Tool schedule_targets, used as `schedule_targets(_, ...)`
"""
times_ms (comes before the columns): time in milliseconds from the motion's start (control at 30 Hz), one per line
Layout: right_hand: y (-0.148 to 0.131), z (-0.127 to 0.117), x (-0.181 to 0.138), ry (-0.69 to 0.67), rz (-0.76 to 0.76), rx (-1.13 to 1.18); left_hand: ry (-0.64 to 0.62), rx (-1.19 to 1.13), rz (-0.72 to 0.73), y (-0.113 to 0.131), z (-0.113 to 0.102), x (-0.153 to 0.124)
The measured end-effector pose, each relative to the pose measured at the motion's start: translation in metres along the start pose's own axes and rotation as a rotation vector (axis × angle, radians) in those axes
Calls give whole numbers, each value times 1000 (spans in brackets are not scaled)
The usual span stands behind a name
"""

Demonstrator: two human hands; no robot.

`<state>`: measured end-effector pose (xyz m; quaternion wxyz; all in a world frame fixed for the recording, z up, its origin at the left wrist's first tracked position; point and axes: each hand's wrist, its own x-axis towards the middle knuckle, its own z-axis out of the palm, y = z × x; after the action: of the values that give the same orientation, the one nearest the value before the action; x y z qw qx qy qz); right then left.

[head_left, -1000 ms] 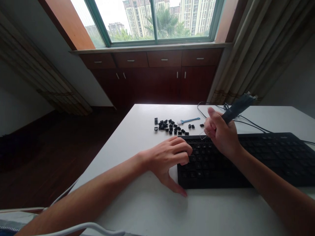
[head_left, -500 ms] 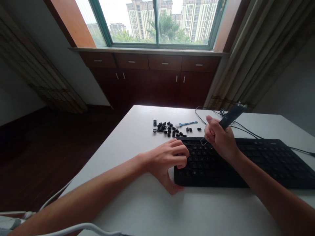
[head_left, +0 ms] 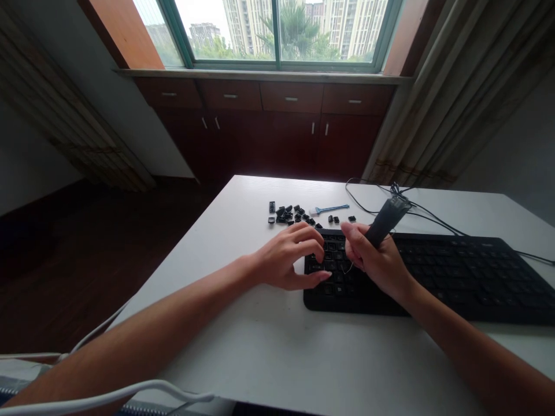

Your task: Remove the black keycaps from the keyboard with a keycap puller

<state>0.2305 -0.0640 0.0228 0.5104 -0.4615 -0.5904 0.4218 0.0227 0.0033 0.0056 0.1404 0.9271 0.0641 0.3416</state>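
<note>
The right hand (head_left: 375,263) is fisted around a dark tool (head_left: 385,221) over the keyboard's (head_left: 455,271) left end, the tool's wire tip barely visible. The left hand (head_left: 290,257) curls over keys there, its grip unclear. The keyboard's right end is cut off.

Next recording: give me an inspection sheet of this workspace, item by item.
Surface: white table, smooth top.
Job's things: black keyboard; keycap puller, wire loop down at the keys.
Clutter: loose keycaps and a blue brush behind the keyboard.
Hands: left hand rests on the keyboard's left end; right hand grips the keycap puller.
Cables: black cable behind the keyboard; white cable at the near edge.
Surroundings: window, wooden cabinet, curtains.
</note>
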Motion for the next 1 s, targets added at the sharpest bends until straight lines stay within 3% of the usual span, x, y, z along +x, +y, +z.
schedule_targets(767,-1,6,17,-143,-30,-191,68,148,106,-2,7,-1)
schedule_targets(1000,-5,11,14,-133,-67,-287,75,117,116,-6,6,0)
